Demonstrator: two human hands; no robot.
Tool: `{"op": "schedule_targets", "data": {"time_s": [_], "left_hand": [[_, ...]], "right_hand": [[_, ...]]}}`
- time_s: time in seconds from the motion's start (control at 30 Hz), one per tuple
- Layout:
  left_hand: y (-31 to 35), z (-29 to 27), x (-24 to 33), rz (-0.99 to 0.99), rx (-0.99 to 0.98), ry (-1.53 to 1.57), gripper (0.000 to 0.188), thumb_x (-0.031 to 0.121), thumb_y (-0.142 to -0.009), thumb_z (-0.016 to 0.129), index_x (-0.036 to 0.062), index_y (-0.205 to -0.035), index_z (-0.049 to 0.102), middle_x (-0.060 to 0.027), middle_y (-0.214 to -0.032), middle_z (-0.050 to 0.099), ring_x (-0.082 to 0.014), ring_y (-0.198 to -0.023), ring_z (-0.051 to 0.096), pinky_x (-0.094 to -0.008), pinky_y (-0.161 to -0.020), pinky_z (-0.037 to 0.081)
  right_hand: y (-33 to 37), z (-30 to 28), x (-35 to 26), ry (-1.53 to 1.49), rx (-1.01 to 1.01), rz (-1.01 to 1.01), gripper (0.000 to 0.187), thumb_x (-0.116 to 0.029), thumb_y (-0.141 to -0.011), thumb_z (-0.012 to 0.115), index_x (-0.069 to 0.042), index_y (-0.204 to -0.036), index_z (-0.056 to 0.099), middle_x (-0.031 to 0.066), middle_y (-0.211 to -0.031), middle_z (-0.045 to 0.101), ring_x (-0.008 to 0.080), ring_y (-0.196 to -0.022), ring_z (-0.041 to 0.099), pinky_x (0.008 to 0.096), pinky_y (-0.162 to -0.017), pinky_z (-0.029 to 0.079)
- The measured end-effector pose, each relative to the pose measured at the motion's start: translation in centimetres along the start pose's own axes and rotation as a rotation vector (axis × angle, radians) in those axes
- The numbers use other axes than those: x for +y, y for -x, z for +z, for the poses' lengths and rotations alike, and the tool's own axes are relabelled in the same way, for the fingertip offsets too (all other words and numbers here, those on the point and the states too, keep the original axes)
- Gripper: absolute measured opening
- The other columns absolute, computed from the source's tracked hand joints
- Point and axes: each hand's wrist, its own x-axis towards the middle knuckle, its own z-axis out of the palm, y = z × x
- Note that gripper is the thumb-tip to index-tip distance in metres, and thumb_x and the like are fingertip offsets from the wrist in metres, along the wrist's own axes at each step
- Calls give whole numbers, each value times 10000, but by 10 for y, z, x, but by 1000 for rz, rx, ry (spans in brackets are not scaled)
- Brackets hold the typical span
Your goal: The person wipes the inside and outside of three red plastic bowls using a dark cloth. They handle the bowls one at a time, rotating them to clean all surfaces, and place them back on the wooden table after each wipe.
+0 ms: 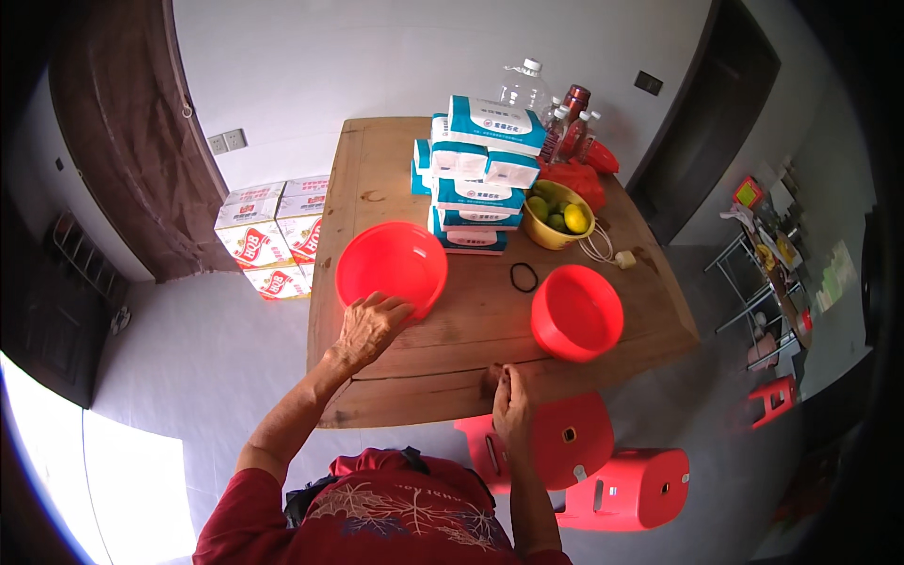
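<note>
Left hand (pixel 369 325) is laid on the near rim of the left bowl (pixel 392 266), fingers spread, steadying it. Right hand (pixel 509 400) is rested at the table (pixel 443 377) edge, fingers pressed together, holding nothing visible.

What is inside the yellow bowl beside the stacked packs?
The yellow bowl holds green and yellow citrus-like fruits. Its bottom and any fruit lying lower are hidden by the top ones.

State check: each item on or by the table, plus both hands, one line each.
left red basin: upright, empty, left hand on its near rim
right red basin: upright, empty, untouched
yellow bowl: upright, holds green and yellow fruit
tissue packs: stacked, sealed
clear jug: upright, capped
black hair tie: flat on table
right hand: at table's near edge, fingers closed
red stools: upright on floor
</note>
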Motion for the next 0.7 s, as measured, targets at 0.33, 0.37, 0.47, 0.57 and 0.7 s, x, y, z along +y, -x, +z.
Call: {"op": "schedule_targets", "data": {"time_s": [0.33, 0.37, 0.47, 0.57, 0.7], "left_hand": [[10, 3, -3, -68, -82, -36, 276, 302, -766, 680, 126, -974, 637, -33, -1008, 619, -247, -955, 552, -409, -757, 474], [9, 4, 0, -52, -14, -49, 303, 309, -763, 685, 129, -1000, 632, -35, -1053, 602, -257, -1004, 533, -417, -790, 464], [-1, 1, 11, -45, 54, -29, 366, 294, -750, 703, 134, -1066, 614, -39, -1155, 550, -286, -1098, 486, -427, -848, 449], [-18, 10, 36, 1, 40, 79, 380, 253, -739, 716, 129, -1082, 609, -43, -1180, 539, -293, -1111, 481, -433, -867, 445], [-53, 39, 80, 171, 25, 228, 366, 185, -734, 703, 114, -1080, 607, -52, -1186, 543, -288, -1119, 487, -429, -863, 446]], "right_hand": [[-30, -7, 33, 379, 124, -258, 208, 29, -757, 581, -5, -961, 564, 155, -906, 567, 337, -837, 544, 421, -722, 451], [-31, -6, 34, 385, 113, -261, 209, 10, -748, 590, -21, -953, 567, 141, -896, 564, 327, -827, 541, 420, -708, 446], [-32, -5, 36, 411, 93, -251, 206, -40, -731, 608, -56, -934, 575, 112, -878, 557, 307, -804, 535, 419, -677, 432], [-30, -1, 45, 428, 95, -228, 219, -90, -724, 606, -63, -940, 583, 108, -892, 555, 308, -810, 534, 423, -688, 423], [-28, 0, 45, 358, 103, -202, 260, -88, -700, 596, -61, -958, 586, 105, -902, 556, 309, -825, 533, 420, -721, 418]]}}
